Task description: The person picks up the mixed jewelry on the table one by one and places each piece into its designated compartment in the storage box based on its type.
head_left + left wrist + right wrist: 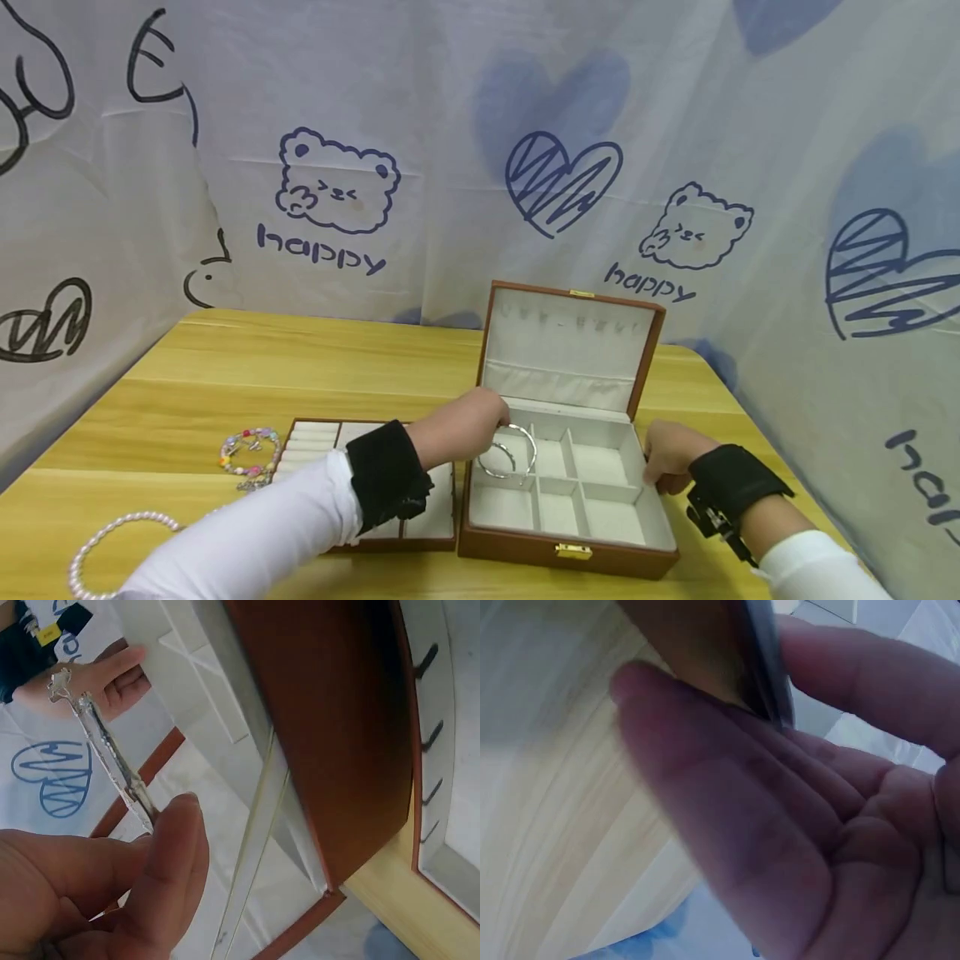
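Note:
My left hand (461, 425) pinches silver bangle-like jewelry (535, 450) between thumb and fingertips, above the left compartments of a brown jewelry box (480, 542). Seen edge-on in the left wrist view, the silver bangle (112, 759) shows two thin strands; whether it is one piece or two I cannot tell. The box stands with its lid (566, 342) raised, and pale dividers split its inside. At the box's right wall my right hand (671, 454) holds on, thumb at the inner side and fingers (727, 802) along the outer side.
Left of the box lies a brown-edged jewelry tray (315, 433) with ring rolls, partly hidden by my left arm. Further left are a colorful beaded bracelet (225, 454) and a pearl necklace (78, 554). A printed cloth (442, 108) hangs behind the wooden table (247, 358).

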The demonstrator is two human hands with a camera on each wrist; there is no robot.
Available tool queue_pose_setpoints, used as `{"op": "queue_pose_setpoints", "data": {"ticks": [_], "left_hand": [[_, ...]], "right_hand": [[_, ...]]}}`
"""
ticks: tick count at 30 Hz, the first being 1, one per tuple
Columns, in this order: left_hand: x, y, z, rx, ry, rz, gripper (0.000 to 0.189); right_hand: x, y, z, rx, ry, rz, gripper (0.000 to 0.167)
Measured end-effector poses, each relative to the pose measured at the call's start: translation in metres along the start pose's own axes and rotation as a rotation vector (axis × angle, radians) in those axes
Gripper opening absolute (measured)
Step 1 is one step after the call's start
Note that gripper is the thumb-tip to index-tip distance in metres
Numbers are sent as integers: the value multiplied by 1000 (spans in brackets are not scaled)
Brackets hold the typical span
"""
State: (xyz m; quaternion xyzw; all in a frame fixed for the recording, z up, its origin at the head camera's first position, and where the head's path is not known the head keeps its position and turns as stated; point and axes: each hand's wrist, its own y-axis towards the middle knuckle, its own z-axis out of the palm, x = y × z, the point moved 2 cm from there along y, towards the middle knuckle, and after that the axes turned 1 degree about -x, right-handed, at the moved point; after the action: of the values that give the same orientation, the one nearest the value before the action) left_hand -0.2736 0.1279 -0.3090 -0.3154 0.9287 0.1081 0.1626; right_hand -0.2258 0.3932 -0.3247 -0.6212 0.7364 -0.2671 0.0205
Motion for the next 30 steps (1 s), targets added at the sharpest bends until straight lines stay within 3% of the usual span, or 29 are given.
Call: {"op": "queue_pose_setpoints", "data": {"ticks": [2, 7, 17, 21, 26, 30], "left_hand": [[-2, 0, 3, 16, 25, -9, 25], [-5, 0, 10, 47, 48, -15, 25], [-3, -5, 16, 59, 55, -2, 26], [-9, -4, 18, 62, 123, 12, 25], [-13, 1, 28, 79, 236, 19, 22], [-12, 4, 37, 78, 370, 103, 19]], "right_hand": [[0, 1, 0, 28, -5, 24, 7], [2, 3, 1, 46, -53, 47, 29], [0, 4, 2, 44, -16, -20, 43], [-2, 5, 2, 45, -23, -12, 41], [-1, 5, 1, 52, -35, 2, 22], [0, 6, 3, 56, -33, 3, 19]]}}
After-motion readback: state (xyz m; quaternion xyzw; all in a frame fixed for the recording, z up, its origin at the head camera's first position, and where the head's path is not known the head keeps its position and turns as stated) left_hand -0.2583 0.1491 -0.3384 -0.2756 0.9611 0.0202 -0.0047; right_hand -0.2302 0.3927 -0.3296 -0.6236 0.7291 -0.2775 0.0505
